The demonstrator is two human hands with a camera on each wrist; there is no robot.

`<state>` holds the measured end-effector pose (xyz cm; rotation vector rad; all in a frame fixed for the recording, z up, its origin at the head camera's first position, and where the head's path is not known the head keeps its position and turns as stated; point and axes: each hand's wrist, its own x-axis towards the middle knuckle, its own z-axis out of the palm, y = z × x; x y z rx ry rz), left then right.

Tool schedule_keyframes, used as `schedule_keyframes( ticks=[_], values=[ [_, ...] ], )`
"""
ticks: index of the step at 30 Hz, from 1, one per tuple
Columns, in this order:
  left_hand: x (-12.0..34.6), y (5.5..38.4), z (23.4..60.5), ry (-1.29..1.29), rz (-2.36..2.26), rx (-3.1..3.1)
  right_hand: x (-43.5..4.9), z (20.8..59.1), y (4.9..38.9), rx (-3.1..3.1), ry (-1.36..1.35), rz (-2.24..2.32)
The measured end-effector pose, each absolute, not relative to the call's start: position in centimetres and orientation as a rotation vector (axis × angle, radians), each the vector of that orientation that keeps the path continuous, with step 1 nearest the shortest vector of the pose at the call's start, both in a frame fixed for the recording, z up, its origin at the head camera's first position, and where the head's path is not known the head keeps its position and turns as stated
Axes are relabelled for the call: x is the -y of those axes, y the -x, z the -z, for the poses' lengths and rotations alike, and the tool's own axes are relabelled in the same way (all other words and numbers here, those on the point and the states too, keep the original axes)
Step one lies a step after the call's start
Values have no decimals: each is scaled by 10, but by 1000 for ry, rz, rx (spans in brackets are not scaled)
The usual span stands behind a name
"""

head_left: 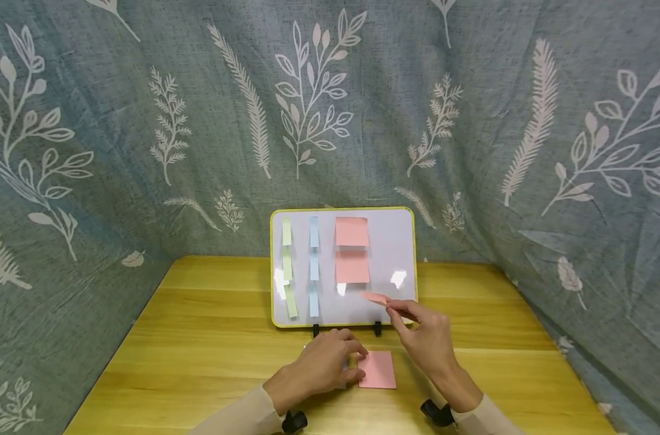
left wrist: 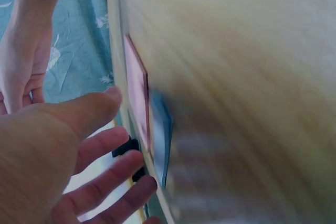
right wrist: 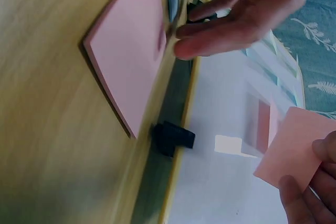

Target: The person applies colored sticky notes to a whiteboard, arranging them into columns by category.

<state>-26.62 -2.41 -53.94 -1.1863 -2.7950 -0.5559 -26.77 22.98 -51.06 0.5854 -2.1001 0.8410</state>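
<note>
My right hand pinches a single pink sticky note between thumb and fingers, before the lower part of the whiteboard. In the right wrist view the note tilts, apart from the board. Over the table, my left hand hovers with relaxed, spread fingers and holds nothing. Beside its fingertips lies a pink sticky note pad. A blue pad lies alongside the pink one, partly hidden under the left hand in the head view.
On the board hang green strips, blue strips and two pink notes in columns. Black feet support the yellow-rimmed board on the wooden table. Patterned cloth surrounds the table.
</note>
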Motion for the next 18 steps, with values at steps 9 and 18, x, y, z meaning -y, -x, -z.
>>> schedule_keyframes(
  ticks=[9, 18],
  values=[
    [36, 274, 521, 1179, 681, 2689, -219, 520, 269, 2090, -569, -838],
    [51, 287, 494, 1062, 857, 2550, -207, 525, 273, 2065, -562, -881]
  ],
)
